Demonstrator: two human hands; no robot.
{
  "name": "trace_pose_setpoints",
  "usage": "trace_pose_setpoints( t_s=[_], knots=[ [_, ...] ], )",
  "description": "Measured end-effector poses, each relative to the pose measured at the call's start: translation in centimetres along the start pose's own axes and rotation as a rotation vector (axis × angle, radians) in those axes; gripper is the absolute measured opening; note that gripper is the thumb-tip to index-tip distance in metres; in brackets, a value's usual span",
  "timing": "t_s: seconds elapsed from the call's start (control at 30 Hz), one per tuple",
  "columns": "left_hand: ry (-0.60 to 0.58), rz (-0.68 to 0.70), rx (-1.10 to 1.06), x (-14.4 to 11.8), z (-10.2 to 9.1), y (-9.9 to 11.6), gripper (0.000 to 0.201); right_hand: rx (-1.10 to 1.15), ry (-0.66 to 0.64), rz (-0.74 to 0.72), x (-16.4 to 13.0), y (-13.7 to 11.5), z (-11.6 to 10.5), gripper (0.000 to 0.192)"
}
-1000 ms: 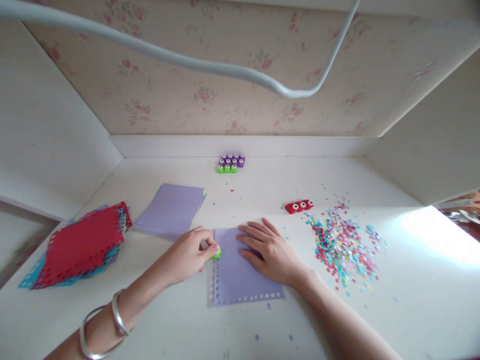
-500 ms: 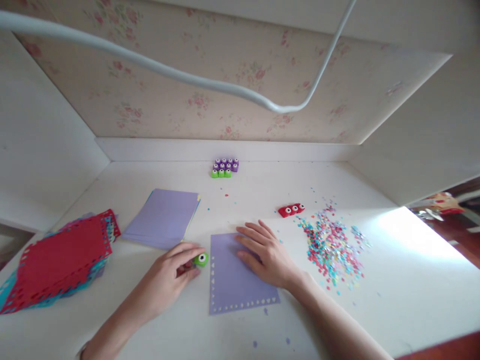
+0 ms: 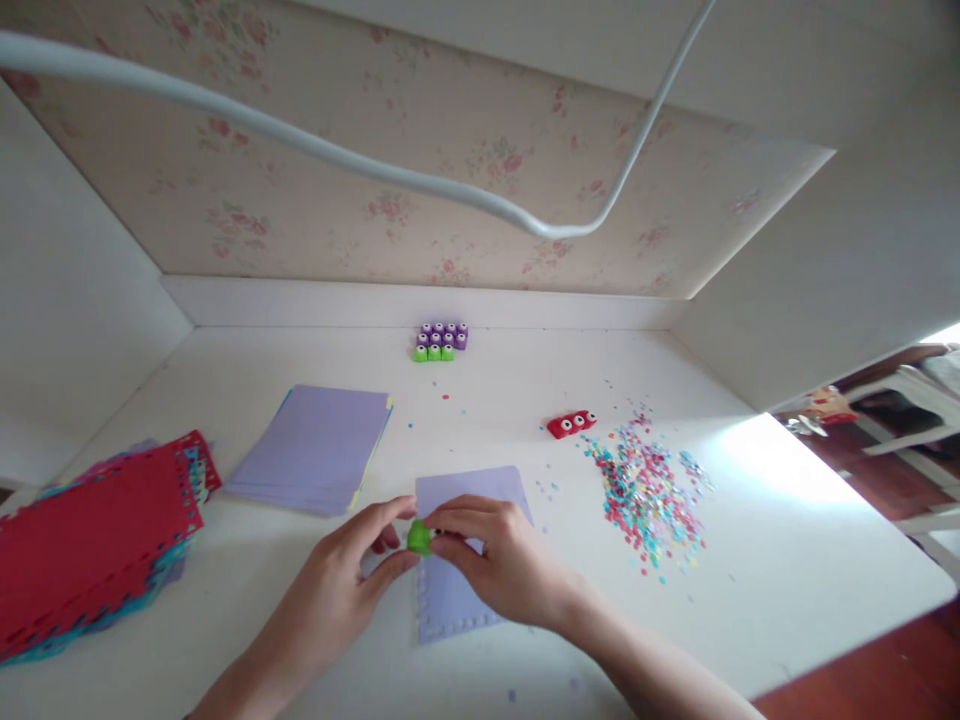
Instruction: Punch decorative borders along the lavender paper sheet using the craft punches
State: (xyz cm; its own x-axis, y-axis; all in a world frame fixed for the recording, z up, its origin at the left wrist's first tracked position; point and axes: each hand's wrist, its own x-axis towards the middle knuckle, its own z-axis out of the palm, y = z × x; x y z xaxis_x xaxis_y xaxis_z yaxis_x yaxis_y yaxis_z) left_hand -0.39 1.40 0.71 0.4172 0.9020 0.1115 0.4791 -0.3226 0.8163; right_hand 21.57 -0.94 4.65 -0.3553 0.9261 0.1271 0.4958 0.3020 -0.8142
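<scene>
Broadly, the white worktop [image 3: 765, 500] carries everything, and the lilac sheet [image 3: 480, 490] near its front edge serves as the landmark. Left of that sheet lies a plain lilac paper stack [image 3: 311, 450], and farther left a pile of red and teal punched sheets [image 3: 90, 545]. To the sheet's right spreads a heap of confetti [image 3: 645, 495], with red punches [image 3: 570, 424] just behind it; purple and green punches [image 3: 439, 341] sit well behind the sheet by the back wall.

Over the sheet's left edge, the left hand [image 3: 337, 590] and right hand [image 3: 495, 560] both pinch a small green punch [image 3: 418, 537] between fingertips, so neither hand presses the sheet flat.

The likeliest trouble: with nothing pinning it, the sheet could slide or skew, and a hole would land out of line with the row already cut along its left and lower edges. The punch is small and held only at the tips, so it could slip and fall onto the sheet. A sweeping forearm could also scatter the confetti.
</scene>
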Motion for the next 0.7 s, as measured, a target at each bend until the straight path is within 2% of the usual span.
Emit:
trace_pose_setpoints(
  t_s=[0.1,0.2,0.27,0.33,0.4,0.5,0.7],
  knots=[
    [0.025,0.007,-0.002,-0.1,0.1,0.1,0.032,0.040,0.143,0.136,-0.3,1.3,-3.2,0.018],
    [0.008,0.021,-0.002,-0.3,0.1,0.1,0.026,-0.023,0.366,0.277,-0.4,4.3,-8.3,0.024],
    [-0.015,0.034,0.014,-0.4,0.2,0.0,0.024,-0.169,0.518,0.409,-0.2,7.0,-12.0,0.034],
    [-0.032,0.048,0.027,-0.5,0.3,-0.1,0.023,-0.325,0.592,0.492,0.1,9.6,-15.4,0.039],
    [-0.044,0.055,0.034,-0.6,0.3,-0.2,0.023,-0.401,0.606,0.541,0.3,11.6,-17.8,0.039],
    [-0.054,0.048,0.038,-0.6,0.3,-0.2,0.024,-0.508,0.577,0.601,0.5,13.6,-19.4,0.035],
    [-0.063,0.039,0.038,-0.4,0.2,-0.2,0.022,-0.640,0.506,0.656,0.7,15.5,-19.3,0.031]
  ],
)
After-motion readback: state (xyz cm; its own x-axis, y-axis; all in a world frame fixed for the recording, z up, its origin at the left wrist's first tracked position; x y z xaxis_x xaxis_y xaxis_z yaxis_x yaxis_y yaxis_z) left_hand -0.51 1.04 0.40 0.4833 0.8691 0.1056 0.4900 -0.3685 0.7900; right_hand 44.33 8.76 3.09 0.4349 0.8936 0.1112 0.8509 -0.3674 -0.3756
